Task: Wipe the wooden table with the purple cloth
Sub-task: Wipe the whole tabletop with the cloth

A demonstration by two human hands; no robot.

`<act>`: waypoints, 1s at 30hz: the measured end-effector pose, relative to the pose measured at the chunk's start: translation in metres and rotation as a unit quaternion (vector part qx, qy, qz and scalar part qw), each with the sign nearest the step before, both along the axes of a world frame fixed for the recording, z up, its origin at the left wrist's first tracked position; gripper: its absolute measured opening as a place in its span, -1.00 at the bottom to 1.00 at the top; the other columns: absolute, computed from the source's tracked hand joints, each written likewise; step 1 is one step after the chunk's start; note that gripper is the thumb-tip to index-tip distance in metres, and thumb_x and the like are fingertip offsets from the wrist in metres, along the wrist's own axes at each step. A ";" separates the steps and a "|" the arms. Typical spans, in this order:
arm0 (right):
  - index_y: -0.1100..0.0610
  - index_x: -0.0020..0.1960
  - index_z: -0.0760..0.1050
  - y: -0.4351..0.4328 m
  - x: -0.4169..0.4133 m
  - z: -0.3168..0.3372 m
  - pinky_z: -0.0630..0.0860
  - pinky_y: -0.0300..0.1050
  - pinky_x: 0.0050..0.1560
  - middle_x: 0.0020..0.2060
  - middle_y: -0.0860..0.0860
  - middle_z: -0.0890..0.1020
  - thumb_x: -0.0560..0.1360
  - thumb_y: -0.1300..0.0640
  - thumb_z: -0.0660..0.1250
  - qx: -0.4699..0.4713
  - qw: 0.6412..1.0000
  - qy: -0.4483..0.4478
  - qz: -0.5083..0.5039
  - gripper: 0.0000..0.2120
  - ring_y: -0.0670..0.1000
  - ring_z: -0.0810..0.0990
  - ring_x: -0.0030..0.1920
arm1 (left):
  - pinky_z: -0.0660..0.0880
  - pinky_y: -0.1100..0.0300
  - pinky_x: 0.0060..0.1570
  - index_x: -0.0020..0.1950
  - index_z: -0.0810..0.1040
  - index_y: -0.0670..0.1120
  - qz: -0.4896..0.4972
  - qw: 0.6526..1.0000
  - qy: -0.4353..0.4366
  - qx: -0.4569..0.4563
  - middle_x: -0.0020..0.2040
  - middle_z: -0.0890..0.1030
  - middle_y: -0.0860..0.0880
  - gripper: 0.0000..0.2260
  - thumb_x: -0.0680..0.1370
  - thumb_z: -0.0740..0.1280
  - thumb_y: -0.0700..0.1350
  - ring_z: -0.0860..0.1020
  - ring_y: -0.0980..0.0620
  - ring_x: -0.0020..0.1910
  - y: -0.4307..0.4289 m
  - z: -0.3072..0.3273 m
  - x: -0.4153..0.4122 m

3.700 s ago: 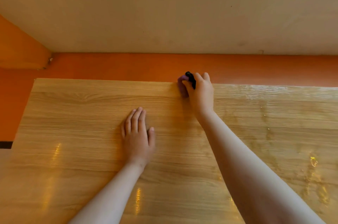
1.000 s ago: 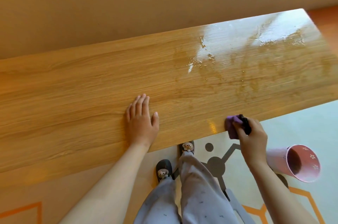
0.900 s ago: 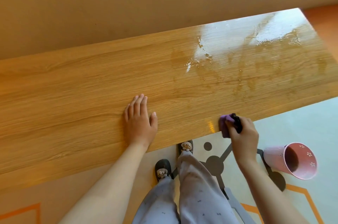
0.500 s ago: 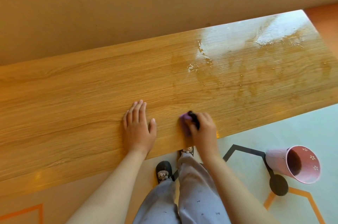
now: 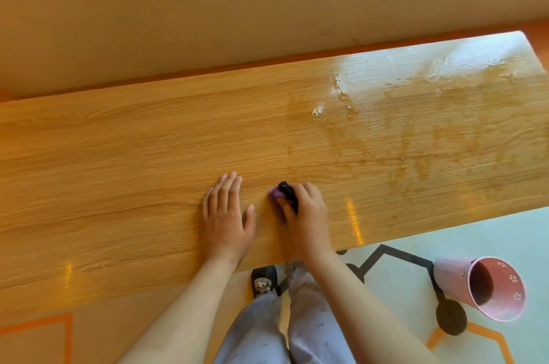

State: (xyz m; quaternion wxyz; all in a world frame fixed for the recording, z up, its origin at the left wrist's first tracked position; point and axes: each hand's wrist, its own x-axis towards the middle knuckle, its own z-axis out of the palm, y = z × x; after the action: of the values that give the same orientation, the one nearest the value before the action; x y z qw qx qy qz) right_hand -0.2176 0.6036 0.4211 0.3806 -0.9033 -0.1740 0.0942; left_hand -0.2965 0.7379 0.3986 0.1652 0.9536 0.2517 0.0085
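Observation:
The wooden table runs across the view against a beige wall. Wet streaks and droplets shine on its right half. My right hand grips a small wadded purple cloth with a black part on top, and holds it down on the table near the front edge. The cloth is mostly hidden under my fingers. My left hand lies flat on the wood just left of the cloth, fingers straight and together, holding nothing.
A pink metal bucket with flower marks lies on the pale floor at the lower right, its mouth facing me. My legs and a slipper show below the table's front edge. The wall stands close behind the table.
My right hand slid the cloth leftward along the front of the table, from off the edge to just beside my left hand. The left hand stayed planted.

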 end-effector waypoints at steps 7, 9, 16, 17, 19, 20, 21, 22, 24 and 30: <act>0.20 0.06 0.56 -0.080 0.084 -0.001 0.31 -0.20 0.00 -0.04 0.11 0.55 0.49 0.20 0.36 -0.046 0.992 -0.018 -0.119 -0.84 0.12 0.51 0.01 | 0.00 0.05 0.46 0.45 0.32 -0.12 0.004 1.000 0.007 -0.009 0.47 0.34 -0.05 -0.48 0.53 0.11 0.04 0.20 -0.01 0.48 -0.001 0.000 0.002; 0.23 0.05 0.55 -0.099 0.100 0.001 0.30 -0.19 -0.02 -0.05 0.16 0.54 0.49 0.22 0.35 -0.071 0.981 -0.011 -0.180 -0.85 0.18 0.50 0.00 | -0.01 0.06 0.46 0.46 0.32 -0.11 0.004 1.000 0.009 -0.010 0.47 0.34 -0.05 -0.48 0.53 0.12 0.04 0.21 -0.02 0.48 0.000 0.000 0.002; 0.16 0.02 0.56 0.009 0.033 0.000 0.29 -0.34 -0.18 -0.13 -0.01 0.50 0.48 0.18 0.37 -0.019 1.000 -0.004 -0.016 -0.87 -0.04 0.45 -0.15 | 0.06 0.00 0.47 0.46 0.31 -0.10 0.002 1.000 0.013 -0.008 0.48 0.33 -0.05 -0.48 0.52 0.12 0.03 0.21 -0.02 0.49 0.001 0.000 0.002; 0.16 0.00 0.56 0.022 0.028 0.000 0.29 -0.32 -0.19 -0.14 -0.02 0.50 0.48 0.18 0.37 -0.013 1.000 -0.004 0.010 -0.88 -0.04 0.45 -0.16 | 0.06 0.00 0.47 0.47 0.31 -0.10 0.002 1.000 0.015 -0.008 0.48 0.32 -0.05 -0.48 0.52 0.12 0.03 0.21 -0.02 0.49 0.001 0.000 0.003; 0.16 -0.01 0.55 0.026 0.036 -0.003 0.32 -0.26 -0.19 -0.16 0.00 0.49 0.48 0.18 0.36 -0.008 0.999 -0.007 0.038 -0.90 -0.02 0.46 -0.15 | 0.06 0.00 0.47 0.46 0.31 -0.10 0.003 1.000 0.015 -0.010 0.48 0.32 -0.05 -0.48 0.52 0.12 0.03 0.21 -0.02 0.49 0.001 0.000 0.003; 0.16 -0.02 0.55 0.018 0.047 -0.005 0.34 -0.24 -0.18 -0.16 -0.01 0.49 0.49 0.18 0.36 -0.004 0.999 -0.011 0.033 -0.91 -0.02 0.47 -0.15 | 0.06 0.00 0.48 0.46 0.31 -0.10 0.002 1.000 0.014 -0.011 0.48 0.33 -0.05 -0.48 0.52 0.12 0.03 0.21 -0.02 0.49 0.000 0.000 0.003; 0.16 -0.02 0.55 0.005 0.062 -0.006 0.33 -0.23 -0.16 -0.15 -0.01 0.49 0.50 0.16 0.35 -0.001 1.000 -0.017 0.013 -0.91 0.00 0.48 -0.14 | 0.05 0.00 0.48 0.46 0.31 -0.10 0.001 1.000 0.014 -0.012 0.48 0.33 -0.05 -0.48 0.52 0.12 0.03 0.21 -0.02 0.49 0.000 0.000 0.003; 0.17 -0.01 0.55 -0.011 0.080 -0.006 0.31 -0.24 -0.15 -0.14 0.01 0.49 0.50 0.16 0.35 -0.007 1.000 -0.025 -0.016 -0.89 0.02 0.49 -0.12 | 0.05 0.00 0.48 0.46 0.32 -0.10 0.002 1.000 0.014 -0.013 0.48 0.33 -0.05 -0.48 0.52 0.12 0.03 0.21 -0.02 0.49 0.000 -0.001 0.003; 0.22 0.02 0.56 -0.045 0.117 -0.006 0.25 -0.26 -0.12 -0.12 0.12 0.52 0.50 0.19 0.35 -0.044 0.994 -0.045 -0.088 -0.86 0.13 0.50 -0.09 | 0.07 -0.01 0.47 0.46 0.32 -0.10 0.004 1.000 0.013 -0.015 0.47 0.33 -0.05 -0.49 0.52 0.12 0.03 0.22 -0.03 0.49 -0.001 -0.002 0.003; 0.26 0.04 0.50 -0.049 0.117 -0.003 0.29 -0.23 -0.09 -0.06 0.14 0.51 0.49 0.24 0.32 -0.067 0.986 -0.017 -0.150 -0.85 0.14 0.49 -0.05 | 0.11 -0.04 0.46 0.46 0.32 -0.12 0.009 1.000 0.009 -0.018 0.47 0.34 -0.06 -0.49 0.52 0.13 0.02 0.21 -0.02 0.49 -0.001 -0.002 0.003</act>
State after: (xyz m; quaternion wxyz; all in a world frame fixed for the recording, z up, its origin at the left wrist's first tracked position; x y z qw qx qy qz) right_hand -0.1005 0.5545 0.4185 0.3263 -0.9440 -0.0362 0.0317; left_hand -0.2940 0.7367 0.3970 0.1801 0.9482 0.2616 -0.0030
